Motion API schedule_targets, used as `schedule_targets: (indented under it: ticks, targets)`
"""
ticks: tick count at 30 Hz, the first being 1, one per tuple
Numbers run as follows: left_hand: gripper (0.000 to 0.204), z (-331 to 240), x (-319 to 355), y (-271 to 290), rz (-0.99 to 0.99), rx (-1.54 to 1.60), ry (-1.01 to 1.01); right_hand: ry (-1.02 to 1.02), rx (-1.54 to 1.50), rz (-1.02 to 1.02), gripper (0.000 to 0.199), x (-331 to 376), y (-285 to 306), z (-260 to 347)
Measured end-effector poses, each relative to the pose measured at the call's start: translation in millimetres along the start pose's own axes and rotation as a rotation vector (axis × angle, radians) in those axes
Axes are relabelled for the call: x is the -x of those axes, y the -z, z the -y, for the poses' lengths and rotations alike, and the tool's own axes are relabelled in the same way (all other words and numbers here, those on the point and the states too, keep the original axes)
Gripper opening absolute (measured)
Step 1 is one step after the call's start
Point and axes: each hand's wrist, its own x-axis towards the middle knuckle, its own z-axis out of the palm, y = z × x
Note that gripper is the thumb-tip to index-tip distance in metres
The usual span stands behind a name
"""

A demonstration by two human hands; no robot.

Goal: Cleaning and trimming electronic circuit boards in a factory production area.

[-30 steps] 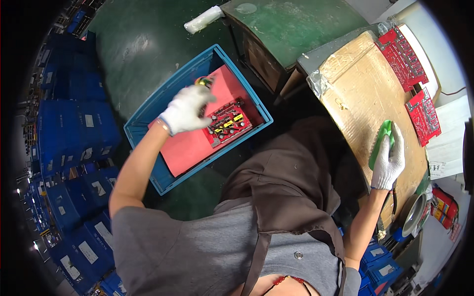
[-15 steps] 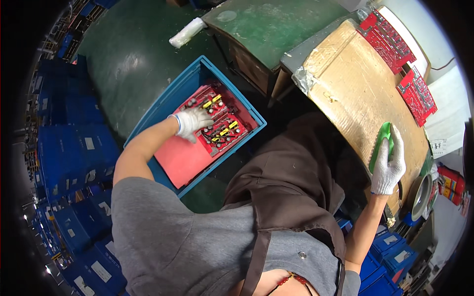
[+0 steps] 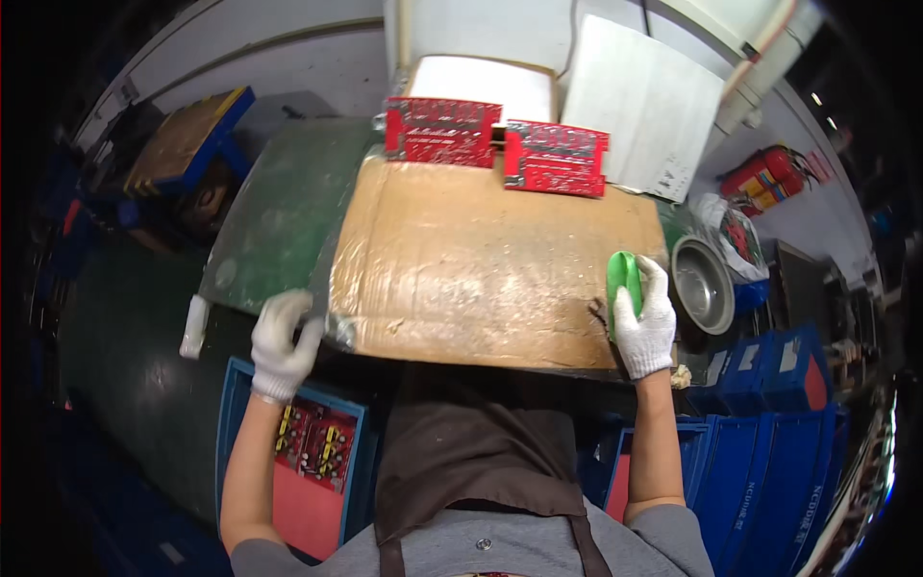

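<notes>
My left hand (image 3: 284, 346), in a white knit glove, hovers by the left front corner of the cardboard-covered worktable (image 3: 461, 279). Its fingers are apart and I see nothing in them. Below it stands a blue bin (image 3: 234, 394) with red circuit boards (image 3: 312, 442) and pink sheets (image 3: 306, 514) inside. On the right side of the cardboard, my gloved right hand (image 3: 646, 322) is closed around a green brush (image 3: 623, 279), whose dark bristles show along its left side. Two red circuit boards (image 3: 442, 133) (image 3: 556, 159) lean at the back of the table.
A metal bowl (image 3: 702, 286) sits right of the cardboard, near a plastic bag (image 3: 726, 236). White panels (image 3: 635, 106) stand behind the boards. Blue bins (image 3: 769, 462) crowd the lower right. A green tabletop (image 3: 288, 212) adjoins on the left.
My view has turned from the bin to the worktable. My left hand has come up out of the bin and off the circuit boards. My right hand still holds the green brush.
</notes>
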Motion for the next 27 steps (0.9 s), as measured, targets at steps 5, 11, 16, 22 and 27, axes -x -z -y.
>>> schedule_targets:
  ticks: [5,11,16,22,27]
  targets:
    - [0.034,-51.2,-154.7,-131.0,0.098,0.256,0.151,0.012,0.110,-0.166,0.042,-24.0,61.7,-63.8]
    - [0.034,-36.3,-265.4,-299.4,0.400,0.784,0.722,-0.304,0.217,-0.224,0.039,-66.9,93.4,-140.2]
    - [0.034,-57.5,-294.5,-328.2,0.299,1.005,0.703,-0.447,0.231,-0.123,0.043,-78.2,103.3,-199.9]
    - [0.032,-68.3,-284.8,-307.5,0.242,1.077,0.578,-0.381,0.202,0.001,0.042,-82.9,83.0,-212.7]
    - [0.029,-119.6,-253.9,-259.6,0.122,1.187,0.607,-0.405,0.220,0.054,0.043,-81.3,80.6,-219.7]
